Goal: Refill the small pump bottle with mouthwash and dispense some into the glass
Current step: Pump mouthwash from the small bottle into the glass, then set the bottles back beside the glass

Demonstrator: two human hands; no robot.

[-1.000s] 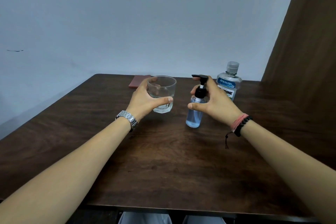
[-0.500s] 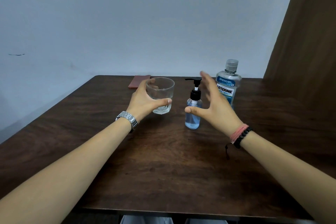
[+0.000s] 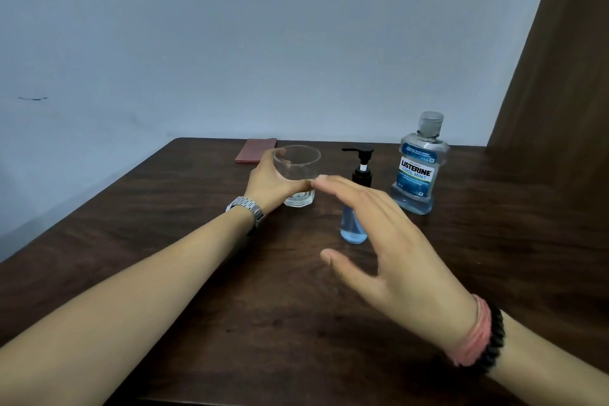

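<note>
Head view: small clear pump bottle (image 3: 355, 227) of pale blue liquid with black pump, upright on dark wood-grain table (image 3: 230, 306) between faceted clear glass (image 3: 298, 171), clasped by left hand (image 3: 273, 184), and labelled mouthwash bottle (image 3: 418, 168); right hand (image 3: 389, 247) spread, empty, nearer the camera.

My right hand (image 3: 392, 247) is motion-blurred and covers the middle of the pump bottle (image 3: 362, 171). My left hand (image 3: 275, 184) hides part of the glass (image 3: 298, 163). Small print on the mouthwash bottle (image 3: 417, 171) is unreadable. The frame cuts both forearms.
</note>
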